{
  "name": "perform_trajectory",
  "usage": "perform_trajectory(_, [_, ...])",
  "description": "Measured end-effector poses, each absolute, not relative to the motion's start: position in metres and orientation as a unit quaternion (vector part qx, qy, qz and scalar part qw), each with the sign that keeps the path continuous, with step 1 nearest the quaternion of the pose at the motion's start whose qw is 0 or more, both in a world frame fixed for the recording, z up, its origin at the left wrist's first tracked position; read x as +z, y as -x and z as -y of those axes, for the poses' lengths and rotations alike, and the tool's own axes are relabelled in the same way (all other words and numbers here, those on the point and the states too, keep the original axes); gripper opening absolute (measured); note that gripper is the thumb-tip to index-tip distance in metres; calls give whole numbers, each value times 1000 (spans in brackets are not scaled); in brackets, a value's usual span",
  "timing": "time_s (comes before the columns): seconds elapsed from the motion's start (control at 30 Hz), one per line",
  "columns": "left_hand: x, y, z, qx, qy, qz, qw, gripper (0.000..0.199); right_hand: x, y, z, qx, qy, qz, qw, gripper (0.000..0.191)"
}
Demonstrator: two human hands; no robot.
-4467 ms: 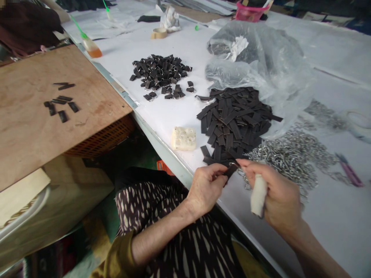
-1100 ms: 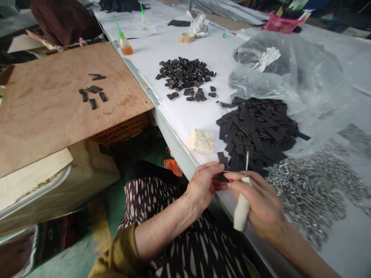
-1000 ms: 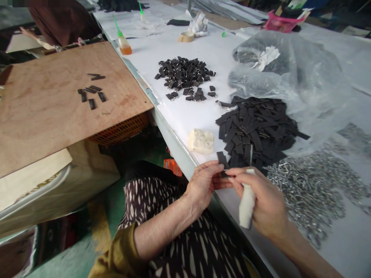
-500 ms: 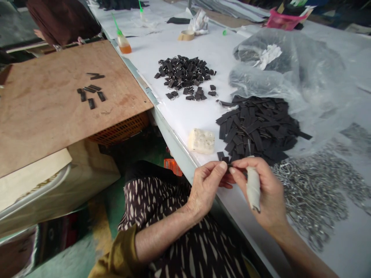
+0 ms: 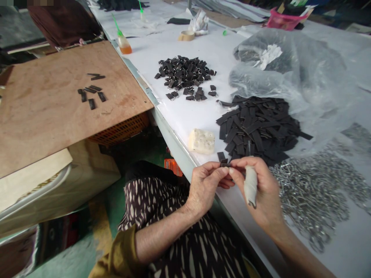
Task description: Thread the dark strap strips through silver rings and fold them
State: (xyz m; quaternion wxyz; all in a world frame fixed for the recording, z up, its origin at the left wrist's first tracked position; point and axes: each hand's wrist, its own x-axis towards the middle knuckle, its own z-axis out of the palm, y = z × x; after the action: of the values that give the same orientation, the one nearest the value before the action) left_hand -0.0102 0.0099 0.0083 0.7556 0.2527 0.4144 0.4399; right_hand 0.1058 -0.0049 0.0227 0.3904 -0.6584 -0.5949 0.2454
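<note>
Left hand [image 5: 204, 189] and right hand [image 5: 265, 191] meet just above the near edge of the worktop [image 5: 179, 50]. Left thumb and forefinger are pinched together on a short dark strip [image 5: 225, 165], probably leather, held between the two hands. Right grip is closed around a white-wrapped awl [image 5: 251, 185], its thin steel point [image 5: 248, 148] standing up past the knuckles, and the right fingertips [image 5: 233, 161] touch the strip. Any ring on the strip: too small to tell.

Just beyond the hands, a loose pile of dark strips [image 5: 257, 127] lies against a clear plastic bag [image 5: 285, 65]. To the right, a heap of steel wire clips [image 5: 313, 193]. Farther up, a smaller pile of strips with metal rings [image 5: 185, 73]. Left of the dark pile, a white foam block [image 5: 201, 141] with small holes. Off the worktop's left edge, a plywood board [image 5: 72, 104] carries a few loose strips [image 5: 92, 90] — an orange plastic crate [image 5: 121, 129] sits beneath it.
</note>
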Motion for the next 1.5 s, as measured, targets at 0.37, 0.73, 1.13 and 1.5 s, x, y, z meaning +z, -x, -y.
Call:
perform_trajectory(0.37, [8, 9, -10, 447, -268, -427, 739, 17, 22, -108, 3, 272, 647, 586, 404, 14])
perform_trajectory(0.73, [-2, 13, -10, 452, -378, -467, 660, 19, 19, -115, -1, 284, 638, 602, 386, 13])
perform_trajectory(1.13, [3, 15, -17, 402, -302, -404, 764, 19, 29, -110, -3, 346, 653, 565, 366, 13])
perform_trajectory(1.5, [0, 23, -21, 359, -360, -436, 743, 16, 24, -109, -3, 364, 644, 566, 364, 13])
